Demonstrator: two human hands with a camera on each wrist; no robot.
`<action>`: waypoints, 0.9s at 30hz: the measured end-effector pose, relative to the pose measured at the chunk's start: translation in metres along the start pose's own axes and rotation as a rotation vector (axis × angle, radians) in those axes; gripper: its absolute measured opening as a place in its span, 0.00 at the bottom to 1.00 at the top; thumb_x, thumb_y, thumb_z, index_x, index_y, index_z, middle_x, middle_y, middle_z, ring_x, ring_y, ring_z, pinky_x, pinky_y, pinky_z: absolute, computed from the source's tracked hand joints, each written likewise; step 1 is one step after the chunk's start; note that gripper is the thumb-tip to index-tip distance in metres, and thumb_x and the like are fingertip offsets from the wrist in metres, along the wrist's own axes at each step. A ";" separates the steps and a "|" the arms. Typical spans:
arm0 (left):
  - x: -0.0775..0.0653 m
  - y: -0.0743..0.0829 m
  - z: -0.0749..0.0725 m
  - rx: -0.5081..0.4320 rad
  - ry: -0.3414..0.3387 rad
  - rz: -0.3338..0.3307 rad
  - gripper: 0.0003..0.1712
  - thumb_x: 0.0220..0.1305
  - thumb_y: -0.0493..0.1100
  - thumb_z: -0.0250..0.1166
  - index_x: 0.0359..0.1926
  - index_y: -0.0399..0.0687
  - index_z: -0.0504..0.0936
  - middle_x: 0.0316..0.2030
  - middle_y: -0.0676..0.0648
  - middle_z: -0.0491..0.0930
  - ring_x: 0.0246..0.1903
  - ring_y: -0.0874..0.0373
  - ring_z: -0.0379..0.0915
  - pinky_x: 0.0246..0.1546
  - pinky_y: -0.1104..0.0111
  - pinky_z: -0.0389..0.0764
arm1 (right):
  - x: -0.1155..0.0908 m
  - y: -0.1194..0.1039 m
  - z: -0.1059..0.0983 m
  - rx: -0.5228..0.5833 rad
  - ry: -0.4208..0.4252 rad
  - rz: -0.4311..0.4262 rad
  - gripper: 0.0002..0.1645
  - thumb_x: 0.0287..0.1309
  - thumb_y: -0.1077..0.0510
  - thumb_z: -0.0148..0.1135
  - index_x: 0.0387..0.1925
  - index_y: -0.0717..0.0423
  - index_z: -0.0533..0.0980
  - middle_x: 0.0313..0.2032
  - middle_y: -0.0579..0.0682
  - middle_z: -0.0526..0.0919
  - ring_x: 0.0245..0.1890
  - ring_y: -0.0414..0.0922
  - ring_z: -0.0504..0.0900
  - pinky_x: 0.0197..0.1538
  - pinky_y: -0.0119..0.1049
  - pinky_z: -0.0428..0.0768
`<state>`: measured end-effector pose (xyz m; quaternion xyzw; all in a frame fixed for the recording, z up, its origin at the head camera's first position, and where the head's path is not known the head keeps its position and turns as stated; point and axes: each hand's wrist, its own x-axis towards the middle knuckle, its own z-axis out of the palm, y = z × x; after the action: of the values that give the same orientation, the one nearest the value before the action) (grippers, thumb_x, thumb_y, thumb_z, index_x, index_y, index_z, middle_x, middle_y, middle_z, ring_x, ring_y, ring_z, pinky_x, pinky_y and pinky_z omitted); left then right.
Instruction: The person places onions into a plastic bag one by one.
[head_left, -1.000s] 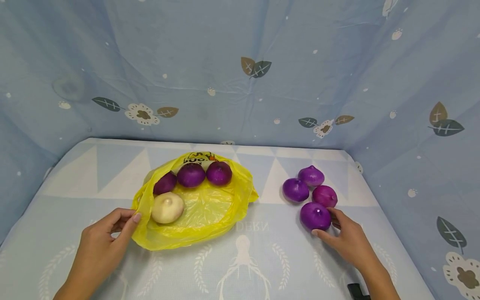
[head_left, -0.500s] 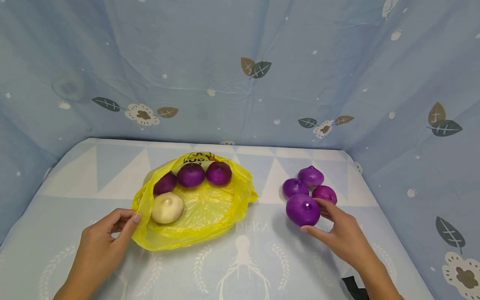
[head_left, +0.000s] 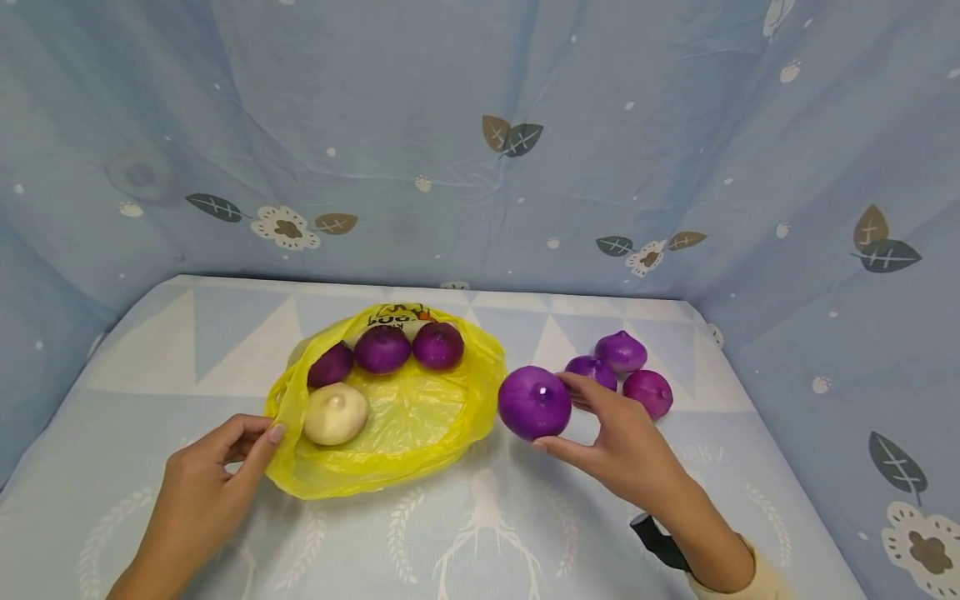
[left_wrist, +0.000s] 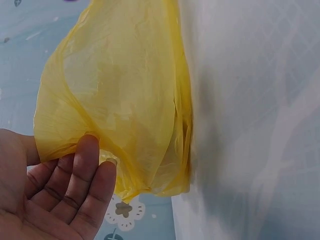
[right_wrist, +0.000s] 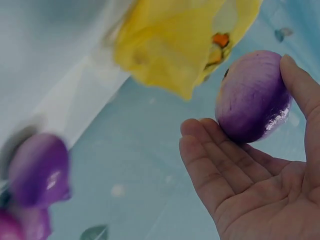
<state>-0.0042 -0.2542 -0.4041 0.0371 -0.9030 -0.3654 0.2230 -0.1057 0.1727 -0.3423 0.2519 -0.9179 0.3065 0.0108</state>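
Note:
A yellow plastic bag (head_left: 390,475) lies with its mouth spread. Inside it are several purple onions (head_left: 382,350) and one pale, cream-coloured onion (head_left: 336,414). My left hand (head_left: 213,471) pinches the bag's left rim between thumb and fingers; the left wrist view shows the thin film (left_wrist: 115,85) gathered at the fingertips. My right hand (head_left: 626,442) holds a shiny purple onion (head_left: 534,403) between thumb and fingers, just right of the bag. In the right wrist view the held onion (right_wrist: 254,96) sits between the thumb and the fingertips.
Three more purple onions (head_left: 648,393) cluster on the table at the right, behind my right hand. The table (head_left: 187,358) has a pale patterned cover. A blue patterned curtain (head_left: 420,150) hangs behind and at both sides. A black strap (head_left: 660,542) is at my right wrist.
My right hand has lifted the purple onion from the cluster and carried it left to the bag's right side. The left hand has stayed at the bag's rim.

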 end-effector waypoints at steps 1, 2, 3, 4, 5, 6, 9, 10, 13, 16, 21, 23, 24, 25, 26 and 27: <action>0.000 0.000 0.000 -0.002 0.000 0.002 0.03 0.69 0.38 0.73 0.41 0.49 0.86 0.30 0.56 0.84 0.30 0.72 0.76 0.24 0.79 0.71 | 0.004 -0.004 0.002 0.007 -0.007 -0.019 0.48 0.48 0.37 0.83 0.67 0.48 0.74 0.55 0.40 0.86 0.55 0.42 0.86 0.55 0.48 0.84; 0.000 0.000 0.000 -0.003 -0.001 0.002 0.03 0.69 0.39 0.72 0.41 0.49 0.86 0.30 0.56 0.84 0.30 0.72 0.76 0.24 0.79 0.71 | 0.008 -0.008 0.004 0.014 -0.016 -0.036 0.47 0.49 0.37 0.83 0.67 0.47 0.75 0.56 0.40 0.86 0.55 0.41 0.85 0.55 0.47 0.84; 0.000 0.000 0.000 -0.004 -0.002 0.002 0.02 0.69 0.39 0.72 0.41 0.49 0.86 0.30 0.56 0.84 0.30 0.72 0.76 0.24 0.79 0.71 | 0.012 -0.013 0.006 0.019 -0.026 -0.053 0.46 0.49 0.37 0.83 0.67 0.46 0.75 0.56 0.39 0.85 0.55 0.41 0.85 0.56 0.47 0.84; 0.000 0.000 0.000 -0.003 -0.003 0.002 0.02 0.70 0.39 0.72 0.41 0.49 0.86 0.30 0.57 0.84 0.30 0.72 0.76 0.24 0.79 0.71 | 0.016 -0.016 0.007 0.027 -0.036 -0.068 0.46 0.50 0.37 0.83 0.67 0.46 0.75 0.56 0.39 0.85 0.55 0.41 0.85 0.56 0.47 0.83; 0.000 0.000 0.000 -0.003 -0.005 0.001 0.02 0.70 0.39 0.72 0.41 0.49 0.86 0.30 0.57 0.84 0.30 0.72 0.76 0.24 0.79 0.71 | 0.019 -0.020 0.009 0.026 -0.047 -0.081 0.46 0.50 0.37 0.82 0.67 0.45 0.74 0.57 0.39 0.85 0.55 0.41 0.85 0.56 0.46 0.84; 0.000 0.000 0.000 -0.003 -0.008 -0.001 0.02 0.70 0.40 0.72 0.41 0.49 0.86 0.30 0.57 0.84 0.30 0.72 0.77 0.24 0.79 0.72 | 0.023 -0.024 0.011 0.026 -0.057 -0.093 0.46 0.51 0.36 0.81 0.68 0.46 0.74 0.57 0.39 0.85 0.55 0.41 0.85 0.56 0.46 0.84; 0.000 0.000 0.000 0.000 -0.008 -0.005 0.02 0.70 0.40 0.72 0.41 0.49 0.86 0.30 0.57 0.84 0.30 0.72 0.77 0.24 0.79 0.72 | 0.033 -0.034 0.018 0.033 -0.089 -0.126 0.45 0.53 0.37 0.80 0.68 0.47 0.73 0.59 0.41 0.84 0.56 0.43 0.85 0.56 0.45 0.83; 0.000 -0.001 0.000 0.000 -0.005 -0.006 0.02 0.70 0.40 0.72 0.41 0.49 0.86 0.30 0.57 0.84 0.30 0.73 0.77 0.24 0.79 0.72 | 0.036 -0.036 0.020 0.034 -0.099 -0.132 0.45 0.54 0.37 0.80 0.69 0.47 0.73 0.59 0.41 0.84 0.55 0.43 0.85 0.57 0.45 0.83; 0.000 -0.001 0.001 -0.005 0.010 0.002 0.02 0.69 0.39 0.72 0.41 0.49 0.87 0.29 0.57 0.84 0.29 0.72 0.77 0.24 0.79 0.71 | 0.046 -0.044 0.028 0.045 -0.132 -0.132 0.45 0.55 0.38 0.80 0.69 0.47 0.73 0.59 0.41 0.83 0.54 0.41 0.84 0.57 0.45 0.83; -0.001 -0.002 0.002 -0.009 0.022 0.011 0.03 0.68 0.38 0.73 0.40 0.49 0.87 0.28 0.57 0.84 0.28 0.72 0.76 0.24 0.79 0.71 | 0.055 -0.049 0.036 0.060 -0.166 -0.115 0.46 0.55 0.39 0.81 0.70 0.48 0.72 0.59 0.42 0.83 0.53 0.41 0.84 0.56 0.44 0.83; -0.001 -0.002 0.003 -0.008 0.020 0.015 0.04 0.68 0.37 0.73 0.40 0.50 0.86 0.28 0.58 0.84 0.28 0.72 0.76 0.24 0.79 0.71 | 0.071 -0.053 0.050 0.088 -0.217 -0.101 0.47 0.55 0.42 0.81 0.71 0.52 0.71 0.59 0.45 0.83 0.55 0.41 0.83 0.57 0.40 0.82; -0.001 -0.003 0.003 -0.006 0.018 0.015 0.04 0.68 0.37 0.73 0.40 0.49 0.86 0.28 0.58 0.84 0.28 0.72 0.76 0.24 0.79 0.71 | 0.078 -0.054 0.057 0.104 -0.236 -0.103 0.47 0.56 0.42 0.81 0.71 0.53 0.70 0.58 0.46 0.83 0.54 0.41 0.84 0.56 0.40 0.82; -0.001 -0.003 0.003 -0.005 0.016 0.016 0.03 0.68 0.38 0.73 0.40 0.49 0.86 0.28 0.58 0.84 0.28 0.72 0.76 0.24 0.79 0.71 | 0.081 -0.054 0.060 0.107 -0.244 -0.103 0.47 0.56 0.42 0.80 0.71 0.54 0.70 0.57 0.46 0.84 0.54 0.41 0.84 0.56 0.39 0.82; -0.001 -0.003 0.003 -0.004 0.015 0.014 0.03 0.68 0.38 0.73 0.41 0.49 0.86 0.29 0.58 0.84 0.28 0.72 0.76 0.24 0.79 0.71 | 0.084 -0.054 0.064 0.109 -0.252 -0.105 0.47 0.57 0.42 0.80 0.71 0.55 0.70 0.57 0.46 0.84 0.54 0.41 0.84 0.55 0.39 0.83; -0.001 -0.003 0.003 -0.004 0.013 0.011 0.03 0.69 0.38 0.73 0.41 0.49 0.86 0.29 0.58 0.84 0.29 0.72 0.76 0.24 0.79 0.71 | 0.086 -0.054 0.068 0.109 -0.261 -0.104 0.47 0.57 0.42 0.80 0.70 0.55 0.70 0.56 0.46 0.85 0.53 0.41 0.84 0.54 0.38 0.83; -0.001 -0.003 0.003 -0.004 0.012 0.008 0.03 0.69 0.39 0.73 0.41 0.49 0.86 0.29 0.58 0.84 0.29 0.72 0.76 0.24 0.79 0.71 | 0.089 -0.054 0.072 0.108 -0.270 -0.104 0.47 0.57 0.41 0.79 0.70 0.56 0.70 0.55 0.47 0.85 0.53 0.41 0.84 0.53 0.37 0.83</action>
<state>-0.0049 -0.2541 -0.4084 0.0352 -0.9011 -0.3660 0.2299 -0.1480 0.0542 -0.3548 0.3382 -0.8789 0.3178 -0.1103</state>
